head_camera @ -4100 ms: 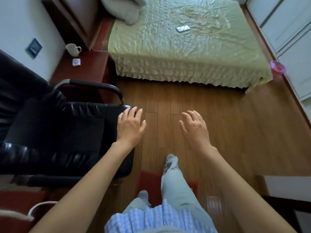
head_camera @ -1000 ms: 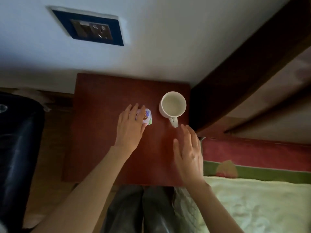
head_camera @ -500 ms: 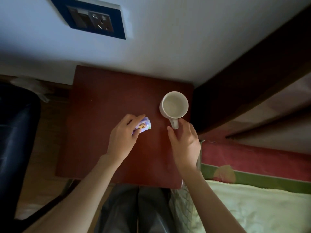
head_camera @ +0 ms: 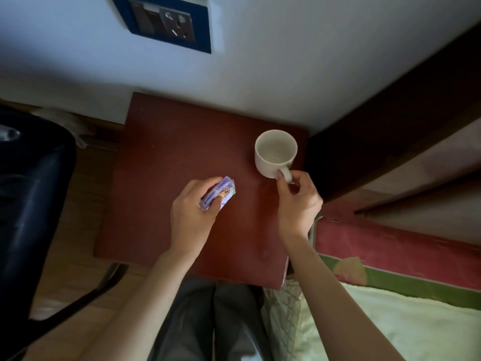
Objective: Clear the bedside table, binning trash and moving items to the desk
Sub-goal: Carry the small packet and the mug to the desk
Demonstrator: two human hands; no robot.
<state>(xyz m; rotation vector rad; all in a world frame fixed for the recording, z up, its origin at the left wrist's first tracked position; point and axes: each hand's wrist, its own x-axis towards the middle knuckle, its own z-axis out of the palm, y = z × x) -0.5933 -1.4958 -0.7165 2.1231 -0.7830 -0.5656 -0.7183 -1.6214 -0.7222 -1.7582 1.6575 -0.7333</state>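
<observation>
A red-brown bedside table [head_camera: 166, 157] stands against the white wall. A white mug [head_camera: 275, 152] sits upright near its right back corner, and it looks empty. My right hand [head_camera: 298, 201] pinches the mug's handle from the near side. My left hand [head_camera: 194, 217] grips a small purple and white printed packet [head_camera: 221, 194], lifted slightly and tilted over the table's middle.
A black leather chair [head_camera: 28, 194] stands close on the left. The dark wooden headboard [head_camera: 377, 131] and the bed with a pale green cover [head_camera: 390, 321] are on the right. A blue wall socket plate [head_camera: 166, 22] is above the table. My legs are below the table's near edge.
I walked from the chair to the bedside table. My left hand closed on the packet and tilted it up. My right hand reached the mug and took its handle.
</observation>
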